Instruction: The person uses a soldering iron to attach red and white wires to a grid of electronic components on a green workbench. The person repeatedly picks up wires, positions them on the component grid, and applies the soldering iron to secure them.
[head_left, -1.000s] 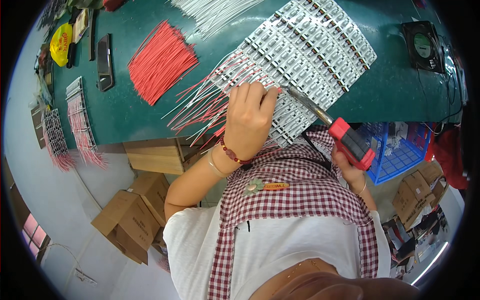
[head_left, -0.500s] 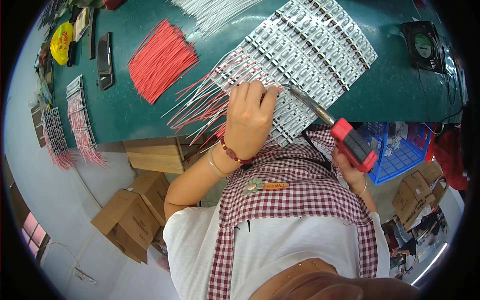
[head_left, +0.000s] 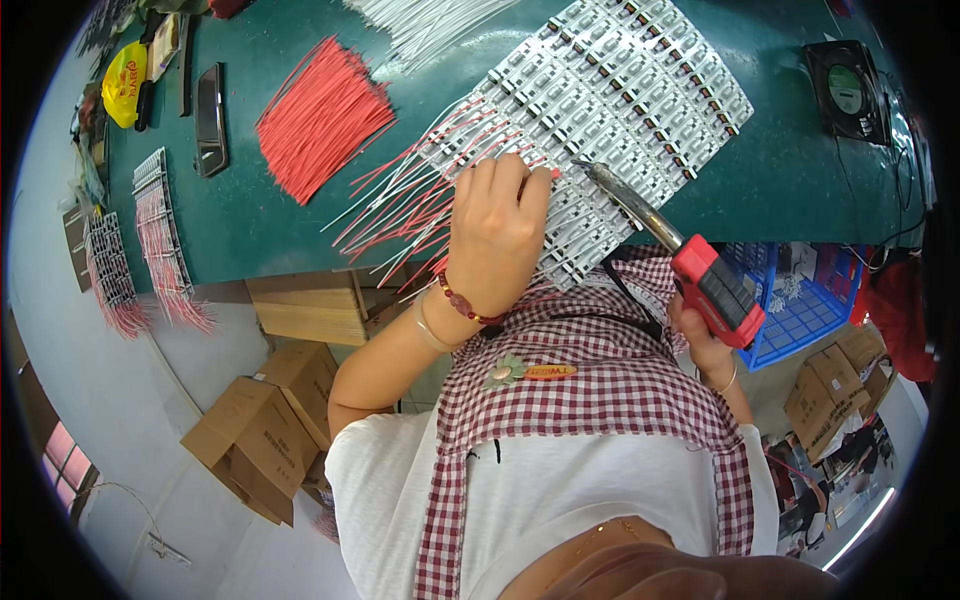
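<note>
A panel of small white circuit boards [head_left: 640, 95] lies slanted on the green table, with red and white wires [head_left: 400, 205] fanning out from its left part. My left hand [head_left: 498, 228] rests over the panel's near left portion, fingers bent and closed; a short red wire [head_left: 555, 173] shows at the fingertips. In my right hand [head_left: 706, 343] is a soldering iron [head_left: 715, 290] with a red and black handle. Its metal barrel slants up and left, and the tip is over the boards a little right of my left fingertips.
A pile of red wires [head_left: 325, 120] and a bundle of white wires [head_left: 430, 25] lie on the green table [head_left: 240, 225]. Wired board strips [head_left: 160, 220] hang over its left edge near a phone [head_left: 210, 120]. A black fan-like device [head_left: 847, 92] stands right, above a blue crate [head_left: 790, 335].
The soldering iron has shifted slightly right, its tip lifting away from the spot beside my left fingertips. My left hand has moved only slightly up and left.
</note>
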